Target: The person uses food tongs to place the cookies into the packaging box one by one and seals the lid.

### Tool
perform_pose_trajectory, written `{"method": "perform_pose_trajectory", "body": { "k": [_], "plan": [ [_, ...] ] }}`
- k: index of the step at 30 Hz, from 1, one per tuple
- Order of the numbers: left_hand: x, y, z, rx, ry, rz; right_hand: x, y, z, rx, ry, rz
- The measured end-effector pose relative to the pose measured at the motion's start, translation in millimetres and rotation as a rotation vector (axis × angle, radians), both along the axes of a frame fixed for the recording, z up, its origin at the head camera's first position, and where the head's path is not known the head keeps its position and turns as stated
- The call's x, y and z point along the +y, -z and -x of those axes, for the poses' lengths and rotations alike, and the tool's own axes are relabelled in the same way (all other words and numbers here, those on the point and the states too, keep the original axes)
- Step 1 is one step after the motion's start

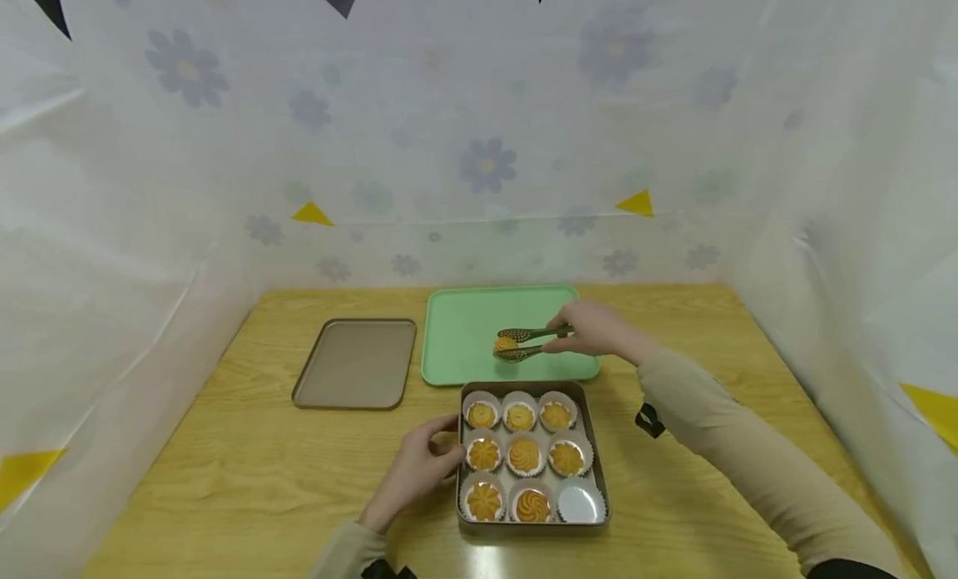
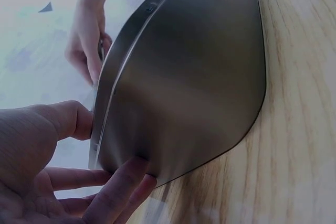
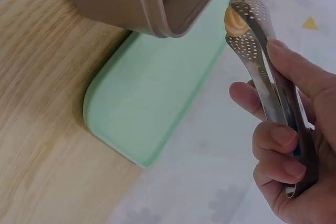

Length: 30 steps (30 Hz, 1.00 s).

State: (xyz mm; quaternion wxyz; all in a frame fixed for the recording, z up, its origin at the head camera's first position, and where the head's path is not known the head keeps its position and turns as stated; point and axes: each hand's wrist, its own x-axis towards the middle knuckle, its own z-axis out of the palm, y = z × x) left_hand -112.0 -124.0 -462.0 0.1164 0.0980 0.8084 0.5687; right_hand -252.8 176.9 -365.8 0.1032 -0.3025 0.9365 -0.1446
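Note:
My right hand (image 1: 595,328) grips metal tongs (image 3: 273,85) with perforated ends. Between those ends is a piped golden cookie (image 3: 235,23), held over the green tray (image 1: 458,338). A deep square tin (image 1: 550,530) stands on the table in front of the tray. In it, white paper cups hold golden cookies, and the front right paper cup (image 1: 580,502) is empty. At the tin's left side, my left hand (image 1: 419,462) rests with thumb and fingers against the outer wall. The left wrist view shows fingertips (image 2: 140,164) touching that wall and the thumb near the rim.
A shallow brown tray or lid (image 1: 355,364) lies left of the green tray. The wooden table (image 1: 247,471) ends at a pale flowered curtain (image 1: 419,146) at the back, with sheets along both sides.

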Motion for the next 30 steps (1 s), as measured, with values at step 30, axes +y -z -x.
{"method": "perform_pose_trajectory", "body": {
  "k": [30],
  "plan": [
    [-2.0,3.7,0.1,-0.017,-0.009,-0.029,70.5,-16.2,-118.8,0.006,-0.297,0.004]
  ]
}}
